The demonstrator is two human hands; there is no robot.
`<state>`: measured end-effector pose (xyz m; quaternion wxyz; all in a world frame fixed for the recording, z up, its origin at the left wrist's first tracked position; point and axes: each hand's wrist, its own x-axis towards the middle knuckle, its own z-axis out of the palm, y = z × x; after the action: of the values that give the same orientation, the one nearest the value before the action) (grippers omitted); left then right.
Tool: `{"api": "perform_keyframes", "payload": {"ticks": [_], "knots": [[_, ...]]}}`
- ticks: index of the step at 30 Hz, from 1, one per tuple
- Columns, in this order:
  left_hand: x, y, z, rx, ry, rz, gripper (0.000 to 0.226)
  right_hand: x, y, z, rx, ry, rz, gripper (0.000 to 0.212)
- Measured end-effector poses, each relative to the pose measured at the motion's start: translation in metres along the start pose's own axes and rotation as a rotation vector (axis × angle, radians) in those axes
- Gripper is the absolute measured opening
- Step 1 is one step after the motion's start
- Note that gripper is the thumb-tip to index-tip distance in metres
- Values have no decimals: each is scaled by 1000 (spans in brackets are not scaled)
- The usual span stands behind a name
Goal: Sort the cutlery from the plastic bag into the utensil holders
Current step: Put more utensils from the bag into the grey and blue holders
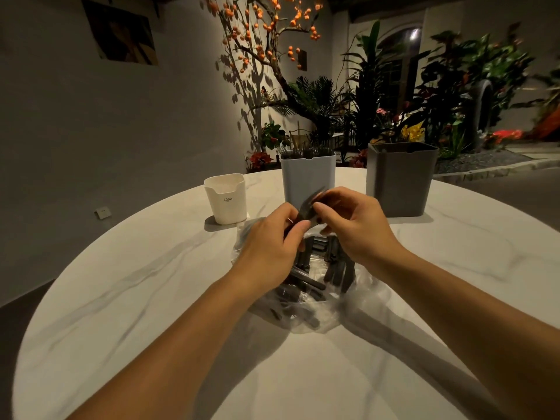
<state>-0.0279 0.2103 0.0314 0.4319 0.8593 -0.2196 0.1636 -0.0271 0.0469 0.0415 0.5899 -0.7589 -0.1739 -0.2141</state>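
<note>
Both the left hand (272, 241) and right hand (351, 222) pinch one dark fork (306, 207) above the plastic bag (357, 301); holders stand at twelve o'clock, bench (151, 298) edge well apart.

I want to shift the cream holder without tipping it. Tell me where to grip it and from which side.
Grip the cream holder round its plain side walls, about mid-height, coming from the left, where the table is bare. It stands upright and has no handle, so the walls are the only hold. The blue-grey holder stands to its right and the plastic bag lies in front, so those sides look more crowded.
</note>
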Motion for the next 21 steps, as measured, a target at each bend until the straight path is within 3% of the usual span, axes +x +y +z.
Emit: {"api": "perform_keyframes", "payload": {"ticks": [5, 10, 18, 21], "knots": [[16, 12, -3, -259, -51, -181, 20, 28, -25, -3, 10, -69, 15, 23], [38, 24, -15, -505, -95, -210, 26, 57, -45, -12, -50, -92, -16, 38], [66, 27, -20, -503, -165, -234, 33, 77, -54, -21, -199, -46, -118, 53], [74, 29, -19, -524, -203, -225, 32, 88, -57, -23, -288, -75, -153, 45]]}}
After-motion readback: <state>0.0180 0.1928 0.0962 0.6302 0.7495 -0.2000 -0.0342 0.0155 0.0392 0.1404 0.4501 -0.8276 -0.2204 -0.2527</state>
